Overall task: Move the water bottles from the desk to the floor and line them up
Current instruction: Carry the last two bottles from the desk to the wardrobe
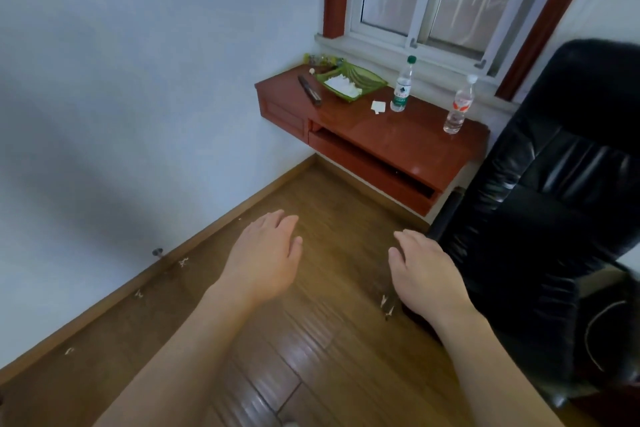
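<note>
Left hand [263,256], right hand [426,274] over floor [329,340], grips slack, apart; white-capped bottle [458,107] near desk [398,142] end

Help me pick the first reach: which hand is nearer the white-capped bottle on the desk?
Right. The right hand hangs low in front of the white-capped bottle, slightly left; the left hand is farther left.
</note>
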The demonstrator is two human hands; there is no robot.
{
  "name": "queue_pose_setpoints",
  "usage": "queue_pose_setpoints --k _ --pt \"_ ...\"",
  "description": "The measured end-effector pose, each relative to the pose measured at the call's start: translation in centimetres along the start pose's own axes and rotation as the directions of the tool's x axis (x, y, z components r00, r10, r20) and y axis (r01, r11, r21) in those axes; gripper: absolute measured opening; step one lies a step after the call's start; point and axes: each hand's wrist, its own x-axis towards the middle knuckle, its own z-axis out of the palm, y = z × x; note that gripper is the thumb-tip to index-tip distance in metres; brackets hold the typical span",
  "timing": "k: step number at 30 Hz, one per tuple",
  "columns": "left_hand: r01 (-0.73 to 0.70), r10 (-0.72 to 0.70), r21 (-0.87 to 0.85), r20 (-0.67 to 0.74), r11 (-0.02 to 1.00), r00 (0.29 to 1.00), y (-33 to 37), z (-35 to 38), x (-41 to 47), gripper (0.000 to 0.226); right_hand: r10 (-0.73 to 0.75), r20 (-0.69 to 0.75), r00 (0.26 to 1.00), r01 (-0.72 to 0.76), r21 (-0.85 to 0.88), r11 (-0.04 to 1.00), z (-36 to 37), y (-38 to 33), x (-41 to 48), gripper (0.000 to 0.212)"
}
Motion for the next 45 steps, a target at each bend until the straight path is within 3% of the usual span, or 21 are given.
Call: queue_pose_setpoints --k 7,17,30,45 --pt "-0.075 0.074 0.007 0.040 0.997 0.996 0.1 -1.1 10.6 0.049 0.069 0.002 0.998 -0.069 0.012 0.998 -1.1 0.1 8.0 0.049" --pt "-0.116 0.114 0.018 0.072 0.993 0.991 5.2 0.5 26.0 0.050 0.115 -0.027 0.993 -0.113 0.067 0.991 -2.5 5.5 21.8 0.049" --pt "-0.221 0.224 -0.038 0.096 0.974 0.970 9.9 2.0 44.1 0.050 0.199 -0.041 0.979 -0.200 -0.008 0.980 -5.1 12.0 37.7 0.051" --pt "-0.518 0.521 -0.053 0.097 0.854 0.848 12.3 5.2 66.7 0.050 0.442 -0.112 0.890 -0.441 0.032 0.897 -5.1 15.0 53.0 0.050"
